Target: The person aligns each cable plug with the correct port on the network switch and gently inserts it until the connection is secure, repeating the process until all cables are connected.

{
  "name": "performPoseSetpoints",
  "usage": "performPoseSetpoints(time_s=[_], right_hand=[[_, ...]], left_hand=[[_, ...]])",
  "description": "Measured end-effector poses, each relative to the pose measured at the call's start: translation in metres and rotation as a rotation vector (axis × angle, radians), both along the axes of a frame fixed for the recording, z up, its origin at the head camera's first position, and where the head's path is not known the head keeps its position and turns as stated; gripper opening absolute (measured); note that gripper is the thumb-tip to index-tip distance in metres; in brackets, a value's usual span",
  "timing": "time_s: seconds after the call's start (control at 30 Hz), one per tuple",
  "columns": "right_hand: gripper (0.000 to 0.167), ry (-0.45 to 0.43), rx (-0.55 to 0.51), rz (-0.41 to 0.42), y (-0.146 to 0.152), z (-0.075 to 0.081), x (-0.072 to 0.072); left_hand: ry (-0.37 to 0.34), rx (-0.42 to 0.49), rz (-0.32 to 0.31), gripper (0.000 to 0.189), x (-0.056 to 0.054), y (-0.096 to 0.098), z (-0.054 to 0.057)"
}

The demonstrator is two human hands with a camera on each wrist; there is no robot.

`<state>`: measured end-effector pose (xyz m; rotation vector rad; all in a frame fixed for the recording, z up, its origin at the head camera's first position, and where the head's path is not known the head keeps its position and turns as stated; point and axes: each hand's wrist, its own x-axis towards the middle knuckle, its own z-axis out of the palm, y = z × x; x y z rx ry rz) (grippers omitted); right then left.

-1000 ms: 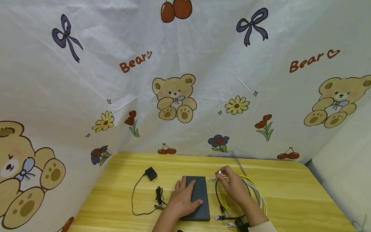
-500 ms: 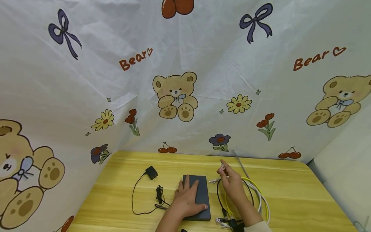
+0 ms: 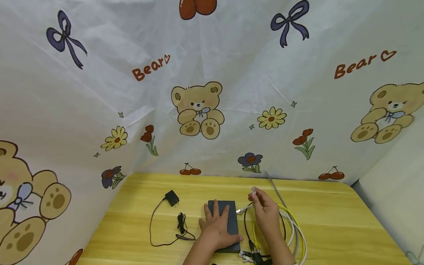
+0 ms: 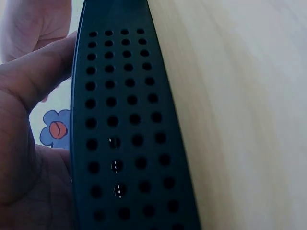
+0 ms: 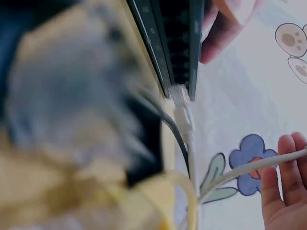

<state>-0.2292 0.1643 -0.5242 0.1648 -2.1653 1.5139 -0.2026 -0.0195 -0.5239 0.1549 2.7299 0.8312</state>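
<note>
One dark flat box (image 3: 223, 221) near the front middle of one yellow wooden table (image 3: 331, 217), long axis running away from the camera. Left hand (image 3: 216, 230) laid flat on top of it, fingers straight and slightly spread, thumb down along the right edge; on the left wrist view, one side wall of the box (image 4: 124, 129) dotted with four columns of round vent holes, thumb and palm (image 4: 29, 120) pressed against it.

Right hand (image 3: 265, 213) just to the right of the box, raised a little off the table, fingertips pinching one white cable (image 3: 299, 235) close to its clear plug (image 3: 253, 190), plug pointing up and away. On the right wrist view, that white cable (image 5: 249, 167) crossing the fingers (image 5: 283, 187). A second clear plug (image 5: 181, 108) close by the box's port face (image 5: 172, 43), too blurred to tell whether touching.

Loose bundle of cables beside the right forearm: one white, one yellow (image 3: 291, 215), one black (image 3: 246, 226), looped together on the table; exact count beyond these three colours unclear. More plugs (image 3: 246, 254) bunched at the near edge.

Left of the box, one black power adapter (image 3: 172, 198) with its thin black cord (image 3: 153, 230) curving forward in a loop.

One printed cloth backdrop (image 3: 198, 110) behind: four bears, two bows.
</note>
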Motion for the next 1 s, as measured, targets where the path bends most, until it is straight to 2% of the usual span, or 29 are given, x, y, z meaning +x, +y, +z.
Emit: performPoseSetpoints(time_s=[0.13,0.2,0.33,0.4,0.47,0.57,0.67,0.83,1.0], right_hand=[[0.034,0.051,0.157,-0.013,0.001,-0.001,0.000],[0.039,0.046,0.217,-0.009,0.002,-0.002,0.001],[0.043,-0.070,0.197,-0.003,0.002,-0.001,0.003],[0.038,-0.126,0.157,-0.011,0.003,0.000,0.004],[0.029,-0.138,0.127,-0.019,0.003,0.002,0.004],[0.021,-0.098,0.107,-0.011,0.003,0.001,0.004],[0.021,-0.061,0.088,0.029,0.003,0.000,0.004],[0.021,-0.027,0.084,0.102,0.005,-0.003,0.003],[0.018,0.056,0.137,0.096,0.007,-0.004,0.001]], left_hand=[[-0.008,-0.053,-0.004,0.113,0.002,0.005,-0.003],[-0.004,-0.083,-0.012,0.113,0.002,0.007,-0.004],[-0.003,-0.110,-0.023,0.106,0.003,0.012,-0.003],[-0.009,-0.115,-0.020,0.104,0.002,0.013,-0.002],[-0.014,-0.109,-0.015,0.104,0.001,0.014,-0.002],[-0.015,-0.105,-0.008,0.107,0.000,0.013,-0.002],[-0.016,-0.078,-0.002,0.108,0.000,0.009,-0.002],[-0.024,0.014,-0.005,0.104,0.001,0.002,0.003],[-0.016,0.113,0.010,0.100,0.001,-0.004,0.007]])
